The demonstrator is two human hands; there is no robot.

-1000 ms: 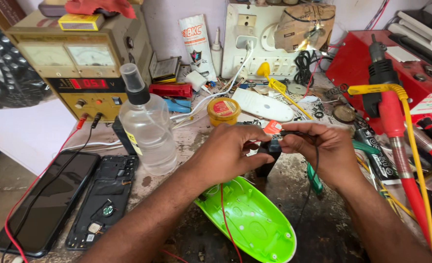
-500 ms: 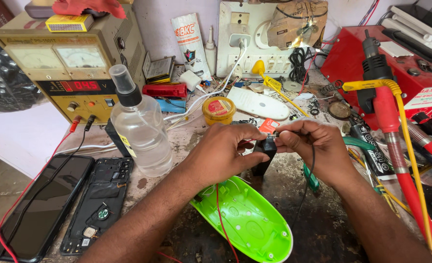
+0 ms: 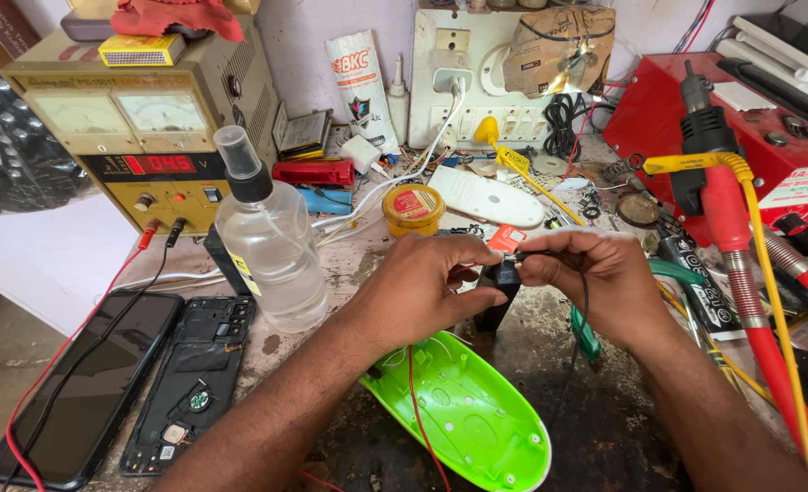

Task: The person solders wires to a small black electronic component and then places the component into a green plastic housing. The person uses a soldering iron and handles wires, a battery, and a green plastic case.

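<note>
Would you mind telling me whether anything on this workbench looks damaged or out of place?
Yes: the phone at lower left lies opened, its insides exposed, beside its detached screen. The green plastic shell also lies open, with a red wire trailing out.

Spray bottle left of hands, shell before, power supply behind bottle

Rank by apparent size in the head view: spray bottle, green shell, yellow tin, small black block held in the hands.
1. green shell, though it lies nearest the camera, so its lead over the bottle is unsure
2. spray bottle
3. yellow tin
4. small black block, partly hidden between the left hand and right hand
</note>
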